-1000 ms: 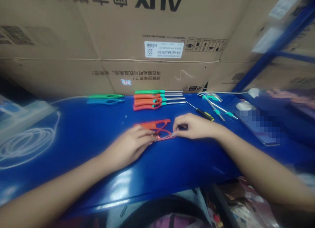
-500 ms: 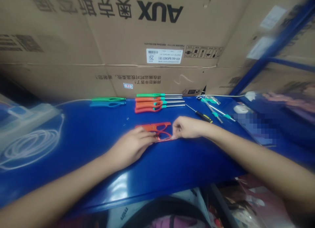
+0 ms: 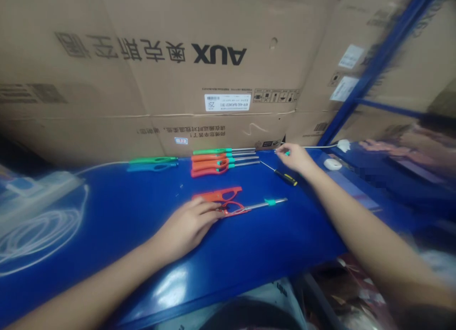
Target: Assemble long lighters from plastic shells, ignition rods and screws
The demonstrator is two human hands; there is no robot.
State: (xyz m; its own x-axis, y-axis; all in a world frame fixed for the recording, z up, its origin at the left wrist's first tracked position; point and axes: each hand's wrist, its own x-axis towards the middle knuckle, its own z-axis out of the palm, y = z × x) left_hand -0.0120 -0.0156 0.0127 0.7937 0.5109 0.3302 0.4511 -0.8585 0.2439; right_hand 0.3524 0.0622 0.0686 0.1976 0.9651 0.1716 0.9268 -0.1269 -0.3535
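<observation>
My left hand (image 3: 194, 225) is closed on a red lighter casing half (image 3: 233, 207) lying on the blue surface. A metal lighter tube (image 3: 265, 203) with a green collar points right from the casing's front end. Just behind it lies another red lighter casing piece (image 3: 217, 193) with a loop, partly covered by my fingers. My right hand (image 3: 294, 157) is at the back right, fingers pinched at small green and metal parts (image 3: 287, 153); what exactly they hold is unclear. A screwdriver (image 3: 286, 177) with a black and yellow handle lies just left of my right forearm.
Several red, orange and green lighters (image 3: 210, 165) with metal tubes lie in a row at the back. Green and blue casings (image 3: 153, 165) are left of them. A white power strip (image 3: 42, 192) and coiled cable (image 3: 46, 225) sit at left. A large cardboard box (image 3: 142, 92) stands behind.
My right hand has left the red casing and moved back and right to the small parts. A metal tube now lies at the casing's front end. My left hand stays on the casing.
</observation>
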